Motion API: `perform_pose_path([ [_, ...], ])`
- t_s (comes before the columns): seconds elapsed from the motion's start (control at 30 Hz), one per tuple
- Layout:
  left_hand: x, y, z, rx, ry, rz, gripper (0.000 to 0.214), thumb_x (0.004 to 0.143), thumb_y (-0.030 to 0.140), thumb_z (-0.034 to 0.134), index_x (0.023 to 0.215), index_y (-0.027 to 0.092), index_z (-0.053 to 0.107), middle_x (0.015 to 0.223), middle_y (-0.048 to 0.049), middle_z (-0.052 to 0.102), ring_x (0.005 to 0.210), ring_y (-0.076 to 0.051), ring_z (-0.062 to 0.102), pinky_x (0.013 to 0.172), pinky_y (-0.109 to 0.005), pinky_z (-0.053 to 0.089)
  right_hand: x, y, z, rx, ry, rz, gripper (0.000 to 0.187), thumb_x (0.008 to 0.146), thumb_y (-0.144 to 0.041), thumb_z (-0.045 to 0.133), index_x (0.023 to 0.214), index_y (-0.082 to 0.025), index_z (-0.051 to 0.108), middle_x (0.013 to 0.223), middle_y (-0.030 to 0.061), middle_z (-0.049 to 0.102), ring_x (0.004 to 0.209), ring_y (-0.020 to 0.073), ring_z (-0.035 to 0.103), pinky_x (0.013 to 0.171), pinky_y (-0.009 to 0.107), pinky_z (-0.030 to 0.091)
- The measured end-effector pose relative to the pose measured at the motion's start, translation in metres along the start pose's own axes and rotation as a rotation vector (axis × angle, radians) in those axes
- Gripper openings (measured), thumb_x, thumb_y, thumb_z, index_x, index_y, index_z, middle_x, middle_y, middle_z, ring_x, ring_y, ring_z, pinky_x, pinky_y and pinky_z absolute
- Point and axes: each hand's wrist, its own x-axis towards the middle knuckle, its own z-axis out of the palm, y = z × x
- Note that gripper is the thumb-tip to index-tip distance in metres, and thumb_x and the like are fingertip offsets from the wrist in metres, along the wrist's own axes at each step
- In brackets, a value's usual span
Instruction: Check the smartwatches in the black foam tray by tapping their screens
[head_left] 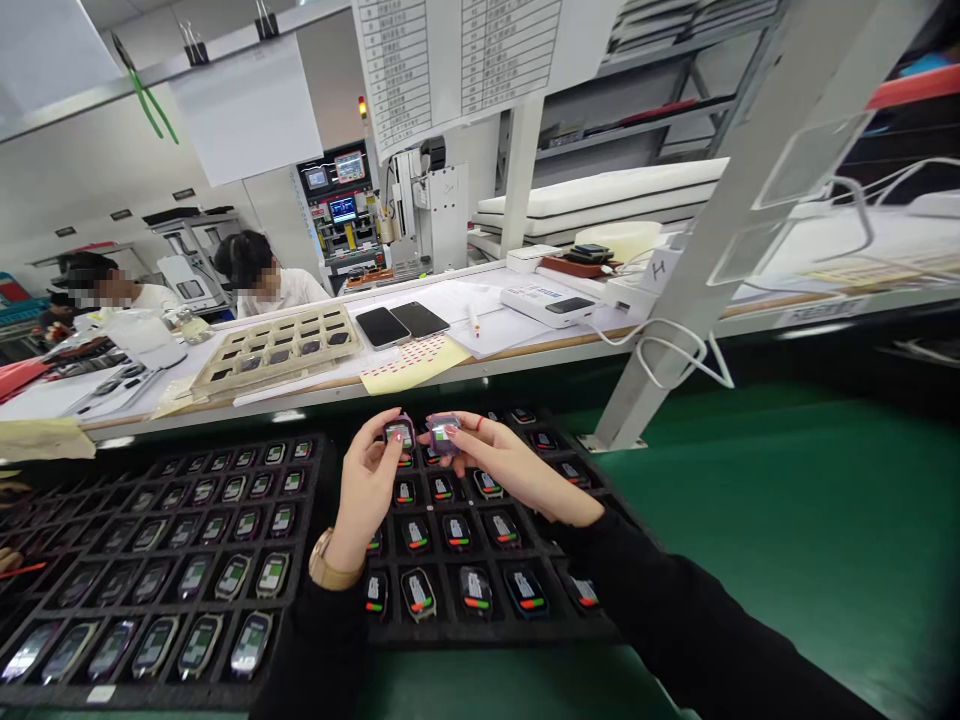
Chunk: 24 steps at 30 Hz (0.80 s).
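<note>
Left hand grips a purple-edged unit; right hand grips a second unit. Fingers closed on both; units sit side by side, just apart, above the black tray.

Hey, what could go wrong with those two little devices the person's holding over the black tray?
The left device and right device, held by the left hand and right hand, are very close, so they might knock and scratch. A slip could drop either onto the packed units in the black tray. The wristwatch might also scrape them.
</note>
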Motion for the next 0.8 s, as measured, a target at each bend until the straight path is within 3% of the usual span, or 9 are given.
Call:
perform_pose_path([
  [0.23, -0.0034, -0.0085, 0.0009, -0.016, -0.085, -0.034, 0.048, 0.078, 0.029, 0.07, 0.124, 0.023, 0.056, 0.126, -0.0087, 0.057, 0.099, -0.017, 0.062, 0.078, -0.024, 0.053, -0.0006, 0.0023, -0.0008, -0.016, -0.032, -0.009, 0.055, 0.076, -0.031, 0.072, 0.127, -0.017, 0.055, 0.115, 0.0113, 0.064, 0.085, 0.0183, 0.062, 0.063, 0.027, 0.049],
  [0.63, -0.0067, -0.0091, 0.0012, -0.019, -0.095, -0.054, 0.05, 0.076, 0.033, 0.073, 0.123, 0.022, 0.056, 0.124, -0.0093, 0.058, 0.098, -0.018, 0.063, 0.078, -0.026, 0.055, -0.0006, 0.0039, -0.0012, -0.003, -0.013, 0.019, 0.049, 0.084, -0.043, 0.065, 0.125, -0.017, 0.06, 0.107, 0.0095, 0.066, 0.072, 0.0142, 0.061, 0.06, 0.026, 0.049],
  [0.8, -0.0082, -0.0098, -0.0015, -0.036, -0.093, -0.067, 0.05, 0.076, 0.033, 0.073, 0.122, 0.023, 0.057, 0.123, -0.0081, 0.059, 0.098, -0.018, 0.062, 0.08, -0.026, 0.054, -0.0002, 0.006, -0.0006, -0.006, -0.025, 0.022, 0.051, 0.08, -0.04, 0.07, 0.124, -0.016, 0.058, 0.109, 0.0097, 0.065, 0.075, 0.0147, 0.061, 0.06, 0.026, 0.049],
])
